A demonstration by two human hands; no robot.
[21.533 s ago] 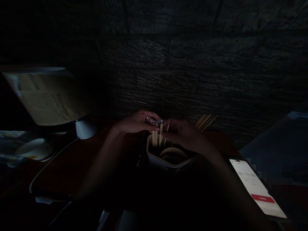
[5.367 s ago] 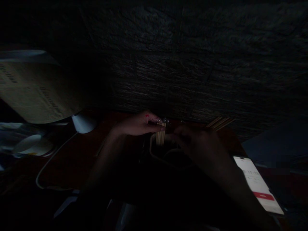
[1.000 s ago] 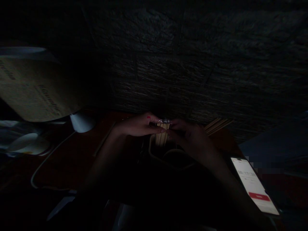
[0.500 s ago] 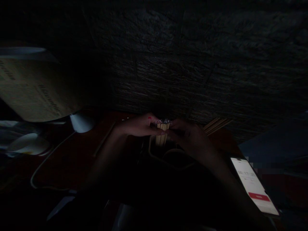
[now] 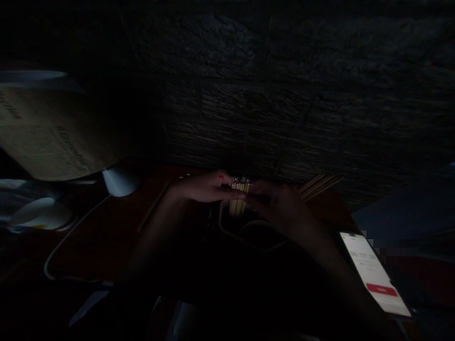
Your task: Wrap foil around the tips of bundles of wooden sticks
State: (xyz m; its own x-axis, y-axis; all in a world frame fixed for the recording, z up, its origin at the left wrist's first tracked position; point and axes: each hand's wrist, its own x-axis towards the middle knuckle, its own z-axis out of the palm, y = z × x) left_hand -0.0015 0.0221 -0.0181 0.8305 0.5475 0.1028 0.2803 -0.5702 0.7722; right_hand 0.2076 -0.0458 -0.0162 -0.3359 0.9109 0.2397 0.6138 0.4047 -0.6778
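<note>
The scene is very dark. Both hands grip a bundle of pale wooden chopsticks point(image 5: 238, 204), its blunt ends facing me. My left hand point(image 5: 209, 186) is closed on its left side, thumb across the sticks. From the right, my right hand point(image 5: 280, 201) pinches the bundle, its fingers mostly in shadow. Something shiny and clear or silvery, perhaps a wrapper point(image 5: 242, 180), shows behind the stick ends. Just below the bundle is the rim of a dark angular container point(image 5: 245, 240); its inside is too dark to make out.
More long thin sticks point(image 5: 318, 186) lie right of my right hand by the brick-patterned wall point(image 5: 227, 104). A lit phone point(image 5: 377, 274) is at the right. To the left are a lampshade-like printed object point(image 5: 53, 132), a white cone point(image 5: 120, 182) with a cord, and a pale bowl point(image 5: 42, 212).
The chopstick bundle and my thumbs have shifted very slightly, with the lower end of the bundle a little further left. Both hands keep their hold, and the surroundings look the same.
</note>
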